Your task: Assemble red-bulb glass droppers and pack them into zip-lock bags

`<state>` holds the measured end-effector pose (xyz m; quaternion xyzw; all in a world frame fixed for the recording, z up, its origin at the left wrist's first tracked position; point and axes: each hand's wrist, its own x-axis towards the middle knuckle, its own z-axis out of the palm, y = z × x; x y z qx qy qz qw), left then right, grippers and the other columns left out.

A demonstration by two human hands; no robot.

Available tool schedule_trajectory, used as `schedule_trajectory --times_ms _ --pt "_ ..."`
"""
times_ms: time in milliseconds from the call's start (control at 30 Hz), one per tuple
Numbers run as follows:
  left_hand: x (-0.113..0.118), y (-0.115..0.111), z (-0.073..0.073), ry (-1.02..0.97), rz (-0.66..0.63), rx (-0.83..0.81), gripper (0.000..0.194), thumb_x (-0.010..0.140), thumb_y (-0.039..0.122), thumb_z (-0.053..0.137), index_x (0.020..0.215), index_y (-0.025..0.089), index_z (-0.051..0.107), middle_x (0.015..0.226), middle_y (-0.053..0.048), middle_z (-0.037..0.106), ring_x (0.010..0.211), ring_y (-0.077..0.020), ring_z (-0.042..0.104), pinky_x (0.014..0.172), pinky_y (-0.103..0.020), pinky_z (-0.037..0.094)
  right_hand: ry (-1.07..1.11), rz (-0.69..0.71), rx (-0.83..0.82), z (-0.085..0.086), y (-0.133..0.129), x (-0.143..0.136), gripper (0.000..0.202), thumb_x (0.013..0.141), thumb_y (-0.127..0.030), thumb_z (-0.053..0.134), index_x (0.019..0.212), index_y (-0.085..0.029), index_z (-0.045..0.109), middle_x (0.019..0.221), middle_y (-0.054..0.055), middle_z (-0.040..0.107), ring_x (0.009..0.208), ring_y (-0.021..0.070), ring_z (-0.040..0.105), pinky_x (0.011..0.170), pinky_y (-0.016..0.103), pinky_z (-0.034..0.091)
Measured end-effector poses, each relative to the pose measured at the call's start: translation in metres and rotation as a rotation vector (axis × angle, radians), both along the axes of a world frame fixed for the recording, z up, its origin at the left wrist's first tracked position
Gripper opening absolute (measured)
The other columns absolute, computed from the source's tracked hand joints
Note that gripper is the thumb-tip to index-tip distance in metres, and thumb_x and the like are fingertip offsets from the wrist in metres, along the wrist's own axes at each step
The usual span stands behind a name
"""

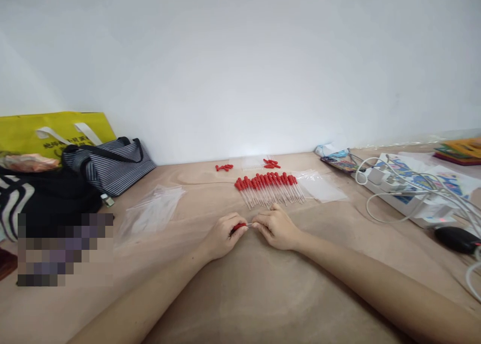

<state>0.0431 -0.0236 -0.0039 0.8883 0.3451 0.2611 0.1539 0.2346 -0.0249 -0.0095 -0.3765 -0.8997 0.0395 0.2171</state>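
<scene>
In the middle of the table my left hand [227, 236] pinches a red rubber bulb [239, 226]. A thin clear tube [249, 225] runs from that bulb into the closed fingers of my right hand [278, 229], which hide its other end. Just beyond my hands lies a slanted row of droppers [267, 186], red bulbs toward the wall and clear stems toward me. Two small groups of loose red bulbs, one at the left [224, 167] and one at the right [271, 163], lie farther back. Between them are thin clear tubes [252, 163].
Clear plastic bags lie at left [152, 211] and right [321, 185] of the row. A striped bag [112, 163], a yellow bag [56, 128] and a small bottle [107, 200] stand at left. At right is a power strip [409, 204] with tangled white cables and a black mouse-like object [456, 240].
</scene>
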Motion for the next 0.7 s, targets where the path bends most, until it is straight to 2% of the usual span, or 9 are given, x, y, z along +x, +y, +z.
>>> schedule_trajectory --times_ms 133,200,267,367,400,467,567,633,700 --pt "-0.004 0.004 -0.001 -0.017 0.022 0.027 0.016 0.083 0.026 0.045 0.089 0.017 0.058 0.084 -0.004 0.059 0.078 -0.0155 0.055 0.072 -0.027 0.043 -0.039 -0.041 0.096 0.004 0.001 0.005 0.022 0.085 -0.027 0.04 0.082 -0.02 0.061 0.079 0.004 0.06 0.077 0.0157 0.047 0.066 0.03 0.021" --pt "-0.011 0.01 -0.001 -0.03 0.126 0.107 0.021 0.081 0.029 0.048 0.096 0.018 0.057 0.091 -0.005 0.058 0.086 -0.0174 0.054 0.079 -0.03 0.042 -0.023 -0.1 0.126 0.004 0.002 0.009 0.022 0.085 -0.026 0.041 0.083 -0.019 0.061 0.078 0.004 0.059 0.077 0.0163 0.046 0.066 0.03 0.021" --pt "-0.025 0.019 0.0 0.005 0.331 0.217 0.024 0.079 0.032 0.05 0.097 0.017 0.058 0.095 -0.007 0.057 0.092 -0.0209 0.052 0.085 -0.035 0.039 0.019 -0.167 0.148 0.001 0.004 0.014 0.02 0.085 -0.022 0.04 0.086 -0.019 0.06 0.08 0.005 0.06 0.078 0.0167 0.047 0.066 0.03 0.022" --pt "-0.054 0.033 0.005 0.167 0.748 0.326 0.029 0.079 0.03 0.047 0.1 0.014 0.059 0.108 -0.012 0.053 0.104 -0.0274 0.045 0.092 -0.041 0.032 0.092 -0.25 0.165 -0.005 0.01 0.02 0.021 0.085 -0.016 0.035 0.09 -0.017 0.056 0.08 0.005 0.061 0.077 0.017 0.05 0.064 0.029 0.023" --pt "-0.064 0.036 0.007 0.244 0.882 0.31 0.033 0.079 0.029 0.045 0.105 0.012 0.057 0.114 -0.015 0.05 0.109 -0.0305 0.041 0.092 -0.044 0.031 0.117 -0.269 0.165 -0.008 0.012 0.022 0.022 0.085 -0.014 0.034 0.09 -0.016 0.055 0.079 0.005 0.061 0.075 0.017 0.051 0.064 0.03 0.024" --pt "-0.084 0.041 0.013 0.391 1.064 0.236 0.042 0.082 0.03 0.04 0.116 0.007 0.05 0.125 -0.021 0.04 0.118 -0.0367 0.03 0.093 -0.05 0.026 0.181 -0.294 0.161 -0.012 0.016 0.024 0.022 0.085 -0.014 0.031 0.09 -0.015 0.052 0.078 0.006 0.061 0.069 0.0168 0.052 0.064 0.03 0.027" --pt "-0.107 0.042 0.019 0.446 1.319 -0.005 0.055 0.086 0.036 0.03 0.127 -0.001 0.033 0.133 -0.029 0.025 0.123 -0.0436 0.016 0.089 -0.061 0.02 0.361 -0.278 0.158 -0.015 0.019 0.024 0.025 0.085 -0.017 0.033 0.107 -0.013 0.044 0.076 0.006 0.058 0.065 0.0165 0.051 0.063 0.03 0.034" --pt "-0.117 0.04 0.021 0.425 1.409 -0.172 0.064 0.086 0.042 0.024 0.129 -0.005 0.024 0.135 -0.032 0.017 0.123 -0.0461 0.013 0.084 -0.068 0.016 0.504 -0.241 0.126 -0.016 0.02 0.024 0.038 0.084 -0.019 0.036 0.121 -0.013 0.031 0.073 0.004 0.054 0.064 0.0157 0.05 0.062 0.028 0.038" --pt "-0.123 0.037 0.021 0.407 1.418 -0.3 0.073 0.084 0.049 0.022 0.13 -0.008 0.019 0.135 -0.034 0.014 0.122 -0.0476 0.012 0.083 -0.07 0.014 0.636 -0.232 0.054 -0.018 0.021 0.023 0.05 0.083 -0.019 0.037 0.129 -0.014 0.019 0.071 0.002 0.051 0.059 0.0135 0.05 0.058 0.026 0.04"
